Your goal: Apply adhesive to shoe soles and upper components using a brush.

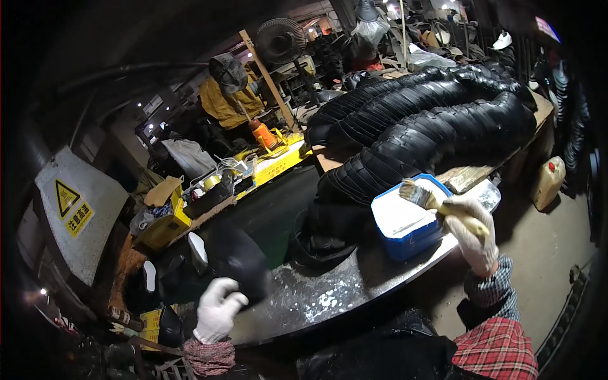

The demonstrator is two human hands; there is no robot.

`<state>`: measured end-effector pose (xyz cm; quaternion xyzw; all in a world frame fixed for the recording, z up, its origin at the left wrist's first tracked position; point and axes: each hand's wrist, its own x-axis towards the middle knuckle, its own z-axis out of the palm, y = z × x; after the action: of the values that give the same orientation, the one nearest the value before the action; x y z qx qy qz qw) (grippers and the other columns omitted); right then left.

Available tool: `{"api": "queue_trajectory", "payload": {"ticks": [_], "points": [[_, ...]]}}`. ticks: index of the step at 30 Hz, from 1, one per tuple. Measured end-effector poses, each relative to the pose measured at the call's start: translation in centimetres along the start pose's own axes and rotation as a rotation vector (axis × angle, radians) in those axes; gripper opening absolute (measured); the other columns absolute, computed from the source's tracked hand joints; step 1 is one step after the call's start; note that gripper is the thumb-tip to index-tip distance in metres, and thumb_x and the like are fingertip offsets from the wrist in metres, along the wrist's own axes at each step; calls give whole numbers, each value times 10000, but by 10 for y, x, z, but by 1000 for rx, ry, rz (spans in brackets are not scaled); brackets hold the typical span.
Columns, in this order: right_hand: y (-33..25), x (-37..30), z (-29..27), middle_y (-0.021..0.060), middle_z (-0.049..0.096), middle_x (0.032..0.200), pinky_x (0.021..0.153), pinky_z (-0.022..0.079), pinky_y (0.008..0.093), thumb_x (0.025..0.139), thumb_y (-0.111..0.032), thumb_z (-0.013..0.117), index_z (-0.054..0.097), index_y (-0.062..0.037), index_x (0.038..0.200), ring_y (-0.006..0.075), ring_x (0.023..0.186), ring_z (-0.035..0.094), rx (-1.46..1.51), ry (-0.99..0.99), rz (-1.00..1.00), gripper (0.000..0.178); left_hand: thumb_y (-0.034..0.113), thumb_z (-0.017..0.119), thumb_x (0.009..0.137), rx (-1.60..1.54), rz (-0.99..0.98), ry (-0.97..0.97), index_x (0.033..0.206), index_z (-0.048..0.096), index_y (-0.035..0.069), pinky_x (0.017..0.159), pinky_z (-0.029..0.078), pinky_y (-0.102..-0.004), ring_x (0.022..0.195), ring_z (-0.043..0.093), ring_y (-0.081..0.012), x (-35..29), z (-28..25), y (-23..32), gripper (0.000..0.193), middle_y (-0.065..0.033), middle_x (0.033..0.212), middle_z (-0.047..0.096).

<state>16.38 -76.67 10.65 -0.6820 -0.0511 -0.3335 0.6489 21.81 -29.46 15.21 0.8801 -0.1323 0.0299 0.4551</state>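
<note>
My right hand, in a whitish work glove, is closed round the handle of a wide brush. The brush's bristles sit over the white contents of a blue plastic tub on the bench's right end. At the bench's near left, my gloved left hand has its fingers curled at the lower edge of a glossy black rounded piece. That piece is blurred, and its exact kind is unclear. Two white sole-shaped pieces show beyond it, with dark forms around them.
Long rows of nested black glossy pieces cover the boards behind the tub. White splashes mark the metal bench edge. A grey panel with a yellow warning sign stands left. A yellowish jerrycan is on the floor at right.
</note>
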Motion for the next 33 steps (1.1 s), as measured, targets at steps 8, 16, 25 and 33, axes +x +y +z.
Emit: {"api": "queue_trajectory", "payload": {"ticks": [8,16,25,33], "points": [[8,20,10,119,683,816,661,525,314,858,-169,724,679,-30,895,224,722,660,-620,-106,-70,151,251,747,824,-41,-192,-283,1116,660,41,921,493,-331,1016,652,-262,-44,2,-62,370,-134,1100,677],[8,-31,-4,114,659,850,699,521,315,843,-94,714,650,-14,958,215,746,639,-715,-69,-247,154,295,619,868,835,-436,-332,1343,527,69,998,455,-431,1132,598,-373,-36,-4,-83,534,-184,1227,627],[8,-39,23,78,630,767,608,467,235,859,-47,619,628,33,896,111,658,580,-555,-109,-267,89,112,634,890,-1032,-106,516,1359,448,-11,1008,464,-398,1134,593,-281,-100,62,-105,520,-120,1289,580],[9,-48,201,146,689,1012,821,535,303,860,-95,702,649,27,1090,194,924,669,124,-539,-60,266,113,663,906,-367,-403,483,946,684,-11,736,495,-312,783,621,-164,-128,92,-112,132,-74,905,673]]}}
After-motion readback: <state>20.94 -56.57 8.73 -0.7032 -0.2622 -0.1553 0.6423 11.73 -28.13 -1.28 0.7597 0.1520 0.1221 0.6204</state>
